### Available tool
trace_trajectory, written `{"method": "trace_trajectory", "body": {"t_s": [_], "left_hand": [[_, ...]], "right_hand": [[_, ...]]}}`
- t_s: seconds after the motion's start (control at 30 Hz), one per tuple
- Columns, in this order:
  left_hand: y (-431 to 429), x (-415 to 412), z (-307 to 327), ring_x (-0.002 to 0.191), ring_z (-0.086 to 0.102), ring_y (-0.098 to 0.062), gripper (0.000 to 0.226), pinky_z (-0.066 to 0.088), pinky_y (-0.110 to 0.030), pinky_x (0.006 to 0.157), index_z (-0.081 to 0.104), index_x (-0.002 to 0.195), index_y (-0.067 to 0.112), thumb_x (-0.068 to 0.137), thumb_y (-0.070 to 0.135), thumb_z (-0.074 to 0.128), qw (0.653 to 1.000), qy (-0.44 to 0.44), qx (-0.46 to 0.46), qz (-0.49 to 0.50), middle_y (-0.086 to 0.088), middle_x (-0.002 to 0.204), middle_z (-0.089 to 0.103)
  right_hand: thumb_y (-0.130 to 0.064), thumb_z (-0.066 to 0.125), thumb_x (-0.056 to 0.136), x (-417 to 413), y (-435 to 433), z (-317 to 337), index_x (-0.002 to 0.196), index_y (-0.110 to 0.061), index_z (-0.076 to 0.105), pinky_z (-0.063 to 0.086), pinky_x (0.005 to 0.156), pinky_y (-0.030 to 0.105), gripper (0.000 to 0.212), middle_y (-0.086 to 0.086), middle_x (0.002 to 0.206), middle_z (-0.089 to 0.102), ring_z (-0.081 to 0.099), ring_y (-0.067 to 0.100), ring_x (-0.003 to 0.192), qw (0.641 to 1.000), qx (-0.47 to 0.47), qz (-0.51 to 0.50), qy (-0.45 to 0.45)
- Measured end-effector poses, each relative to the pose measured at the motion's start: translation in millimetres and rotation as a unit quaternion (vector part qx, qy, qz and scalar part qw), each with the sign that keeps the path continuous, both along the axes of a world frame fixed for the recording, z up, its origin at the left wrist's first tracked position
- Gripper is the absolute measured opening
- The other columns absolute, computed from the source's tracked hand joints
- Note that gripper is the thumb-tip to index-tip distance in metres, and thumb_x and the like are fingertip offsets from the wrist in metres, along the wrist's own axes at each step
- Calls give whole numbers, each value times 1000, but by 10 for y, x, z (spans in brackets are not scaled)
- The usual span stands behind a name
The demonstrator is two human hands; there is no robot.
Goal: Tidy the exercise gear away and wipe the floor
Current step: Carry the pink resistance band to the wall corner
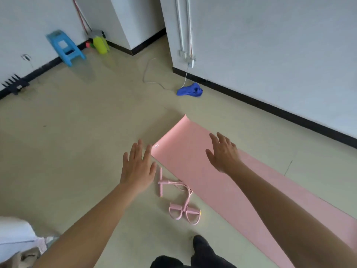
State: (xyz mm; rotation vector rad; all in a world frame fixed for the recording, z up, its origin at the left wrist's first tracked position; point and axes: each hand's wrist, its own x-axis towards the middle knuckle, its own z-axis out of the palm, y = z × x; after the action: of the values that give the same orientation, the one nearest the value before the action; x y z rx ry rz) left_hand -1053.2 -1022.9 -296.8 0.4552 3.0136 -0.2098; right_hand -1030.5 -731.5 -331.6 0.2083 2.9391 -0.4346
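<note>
A pink exercise mat [193, 171] lies flat on the floor, running from the centre toward the lower right. Beside its left edge lies a pink pedal resistance band [181, 202] with a bar handle and two foot loops. My left hand [138, 169] hovers open over the floor just left of the mat's near corner, fingers spread. Over the mat's far end, my right hand [224, 151] is also open and holds nothing. A crumpled blue cloth [190, 89] lies on the floor near the wall, beyond the mat.
A blue plastic stool [64, 47] stands at the far left wall, with a yellow-green bottle [99, 44] in the corner. A white cable [154, 78] trails across the floor from a wall socket. A dark rack [14, 84] sits at the left baseboard. White fabric [15, 238] lies bottom left.
</note>
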Motion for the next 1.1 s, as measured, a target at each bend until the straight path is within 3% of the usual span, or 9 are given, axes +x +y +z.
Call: {"method": "trace_trajectory", "body": {"t_s": [0.2, 0.4, 0.53, 0.7, 0.8, 0.9, 1.0, 1.03, 1.1], "left_hand": [[-414, -1118, -457, 150, 5, -32, 65, 17, -51, 117, 13, 155, 15, 100, 39, 35, 997, -32, -19, -72, -16, 163, 1], [-465, -2113, -1822, 150, 3, -31, 65, 19, -52, 118, 7, 156, 15, 100, 36, 33, 964, -147, -94, -200, -16, 163, -3], [-541, -2433, -3109, 149, 10, -33, 63, 23, -52, 116, 17, 153, 11, 99, 35, 39, 932, -192, -117, -284, -18, 162, 7], [-818, -2408, -5242, 142, 29, -34, 56, 35, -50, 110, 34, 143, 7, 93, 27, 51, 938, -243, -66, -238, -18, 154, 29], [-1034, -2199, -6472, 133, 36, -37, 69, 43, -48, 98, 27, 145, 6, 87, 21, 60, 931, -276, -74, -226, -21, 150, 30], [-1183, -2086, -7482, 137, 31, -41, 81, 38, -53, 104, 19, 150, 5, 82, 17, 63, 930, -270, -62, -243, -24, 150, 29], [-1250, -2115, -8276, 146, 17, -40, 90, 20, -53, 116, 6, 154, 5, 83, 13, 61, 935, -255, -67, -236, -26, 158, 13], [-1250, -2136, -8476, 146, 17, -39, 90, 18, -53, 116, 4, 154, 5, 84, 11, 59, 941, -250, -68, -218, -25, 158, 13], [-1232, -2174, -8761, 135, 35, -39, 81, 24, -52, 110, 13, 153, 6, 85, 8, 56, 958, -197, -68, -195, -24, 150, 32]], "right_hand": [[-44, 42, 100, -697, -470, -350, 153, -17, 19, 38, 105, 45, 63, 10, 151, 34, 38, 31, 135, 997, -16, -53, -57], [-41, 45, 99, -970, -788, -1444, 151, -17, 25, 40, 102, 46, 60, 10, 147, 39, 41, 32, 131, 971, -55, -209, -108], [-38, 46, 99, -1020, -1088, -2693, 150, -16, 25, 40, 100, 47, 59, 13, 144, 42, 43, 35, 129, 941, -85, -271, -183], [-42, 46, 98, -939, -1652, -4829, 150, -17, 23, 40, 99, 47, 62, 12, 145, 42, 44, 33, 129, 909, -136, -306, -249], [-43, 46, 97, -750, -2026, -6056, 146, -16, 27, 40, 96, 49, 58, 12, 137, 48, 47, 34, 123, 890, -158, -329, -273], [-42, 50, 95, -600, -2322, -7095, 149, -15, 22, 42, 95, 48, 66, 12, 136, 46, 48, 34, 123, 870, -174, -357, -292], [-48, 50, 90, -504, -2534, -7886, 151, -15, 21, 42, 100, 51, 76, 9, 138, 43, 49, 33, 122, 866, -142, -374, -299], [-50, 49, 90, -474, -2600, -8083, 152, -14, 20, 38, 103, 51, 77, 9, 138, 43, 50, 33, 121, 866, -116, -383, -299], [-42, 49, 93, -432, -2695, -8344, 151, -13, 21, 30, 103, 49, 71, 10, 130, 48, 52, 32, 116, 867, -61, -415, -268]]}}
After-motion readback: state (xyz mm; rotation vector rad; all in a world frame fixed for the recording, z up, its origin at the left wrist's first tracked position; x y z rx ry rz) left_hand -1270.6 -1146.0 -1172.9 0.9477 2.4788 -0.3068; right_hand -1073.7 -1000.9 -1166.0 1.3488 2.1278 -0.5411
